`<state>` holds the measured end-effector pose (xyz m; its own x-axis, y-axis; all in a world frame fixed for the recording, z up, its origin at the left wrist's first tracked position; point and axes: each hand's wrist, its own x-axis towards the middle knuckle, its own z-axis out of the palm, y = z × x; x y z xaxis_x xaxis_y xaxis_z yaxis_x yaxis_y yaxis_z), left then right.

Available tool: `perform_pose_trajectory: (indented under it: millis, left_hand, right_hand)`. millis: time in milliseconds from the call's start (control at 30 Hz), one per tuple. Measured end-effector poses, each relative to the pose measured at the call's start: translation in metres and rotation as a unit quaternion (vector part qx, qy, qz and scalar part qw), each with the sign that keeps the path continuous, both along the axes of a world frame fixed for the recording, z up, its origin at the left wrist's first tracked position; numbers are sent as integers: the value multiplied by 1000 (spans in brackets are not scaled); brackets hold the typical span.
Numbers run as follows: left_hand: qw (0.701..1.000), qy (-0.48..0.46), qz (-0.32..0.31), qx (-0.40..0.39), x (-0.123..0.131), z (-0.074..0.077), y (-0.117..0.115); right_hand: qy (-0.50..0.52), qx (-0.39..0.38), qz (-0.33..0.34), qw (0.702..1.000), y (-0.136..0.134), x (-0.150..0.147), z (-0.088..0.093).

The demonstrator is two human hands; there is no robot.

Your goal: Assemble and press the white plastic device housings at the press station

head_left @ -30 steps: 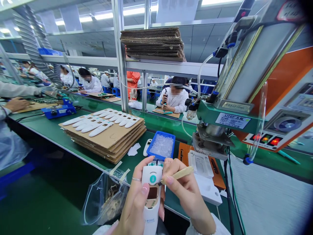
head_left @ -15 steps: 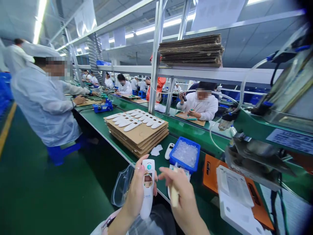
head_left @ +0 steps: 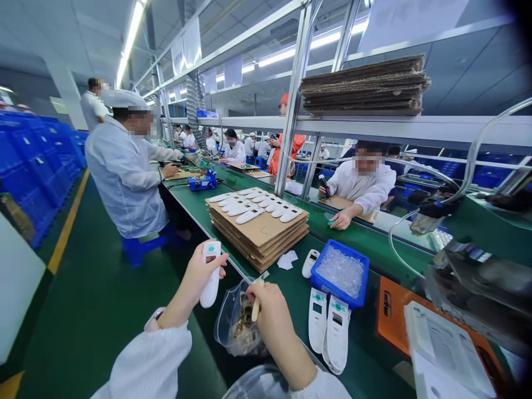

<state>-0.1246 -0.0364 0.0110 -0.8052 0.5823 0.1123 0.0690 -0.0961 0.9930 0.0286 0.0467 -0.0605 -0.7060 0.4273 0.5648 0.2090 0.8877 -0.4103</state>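
Along the green workbench (head_left: pixel 286 293), my left hand (head_left: pixel 199 280) with fingers curled around a white handheld device (head_left: pixel 211 291), my right hand (head_left: pixel 270 316) pinching a wooden stick (head_left: pixel 256 308) above a clear plastic bag (head_left: pixel 229 327)

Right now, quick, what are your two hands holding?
Left hand: closed, holding a white handheld device.
Right hand: closed, holding a wooden stick.

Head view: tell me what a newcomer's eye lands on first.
A stack of corrugated cardboard topped with rows of white devices stands out mid-bench, with a blue tray of clear pieces to its right. Nearest the camera, the left hand holds up a white device, and the right hand grips a wooden stick above a plastic bag.
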Motion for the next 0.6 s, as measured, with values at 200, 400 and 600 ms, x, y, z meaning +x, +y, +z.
perform_pose_trajectory:
  millis: [200,400,600]
  left_hand:
    - [969,190,-70,-139,-38,63,69]
    - [877,376,-86,-286,-44,77,155]
    - [789,502,-64,-349,-45,66,191]
  right_hand:
    - [-73,96,-13,993,1,-29,-45]
    - [28,159,-13,987,-4,-17,-52]
    - [268,217,-8,939,-8,-12,-46]
